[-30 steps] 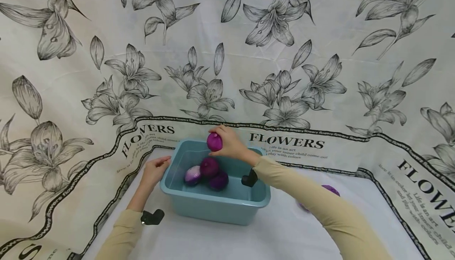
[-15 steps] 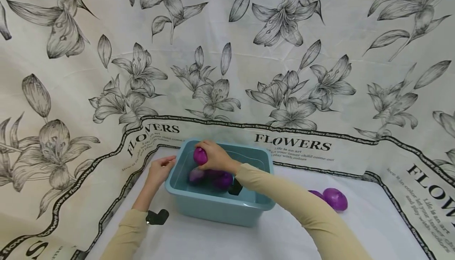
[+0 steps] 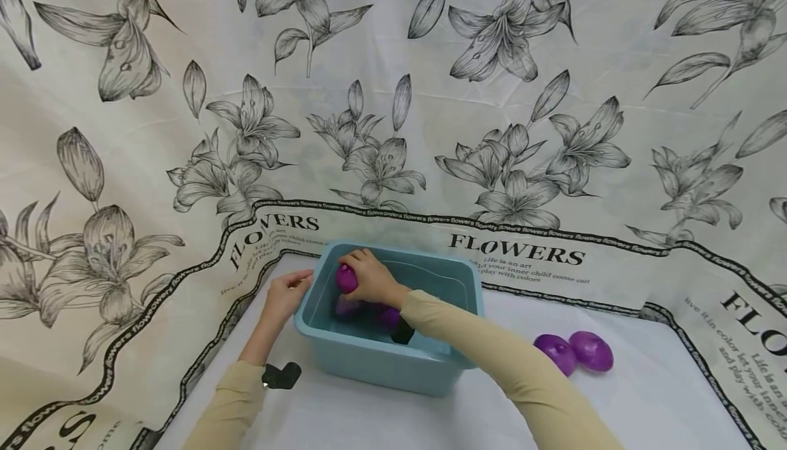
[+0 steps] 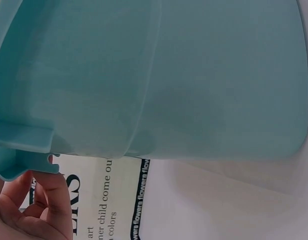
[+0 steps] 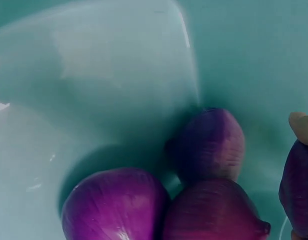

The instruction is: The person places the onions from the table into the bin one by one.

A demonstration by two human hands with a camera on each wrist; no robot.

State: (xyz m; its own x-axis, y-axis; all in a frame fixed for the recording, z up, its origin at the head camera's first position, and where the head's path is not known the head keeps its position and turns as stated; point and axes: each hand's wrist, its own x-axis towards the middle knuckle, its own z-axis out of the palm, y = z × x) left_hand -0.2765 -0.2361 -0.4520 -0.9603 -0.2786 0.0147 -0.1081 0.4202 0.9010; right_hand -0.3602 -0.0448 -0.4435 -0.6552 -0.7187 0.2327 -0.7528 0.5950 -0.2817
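A blue-green plastic basin (image 3: pixel 381 368) stands on the white-covered table. Inside it, toward the left end, my right hand (image 3: pixel 375 280) grips a red onion (image 3: pixel 346 278) between thumb and fingers. Below that hand, the right wrist view has three more red onions on the basin floor: a glossy one (image 5: pixel 116 205), a darker one (image 5: pixel 209 145) and a reddish one (image 5: pixel 214 212), grouped close together. The held onion (image 5: pixel 298 190) is at that view's right edge, apart from them. My left hand (image 3: pixel 285 298) holds the basin's left rim, its curled fingers (image 4: pixel 54 195) under the lip.
Two red onions, one nearer (image 3: pixel 556 354) and one farther right (image 3: pixel 591 351), lie side by side on the table right of the basin. A flower-printed cloth (image 3: pixel 430 163) hangs behind and around the table. Black wrist devices show on both arms.
My right hand has lowered the held onion from above the basin's back rim into its left part. The left hand keeps its place at the rim. The head view has shifted slightly left.
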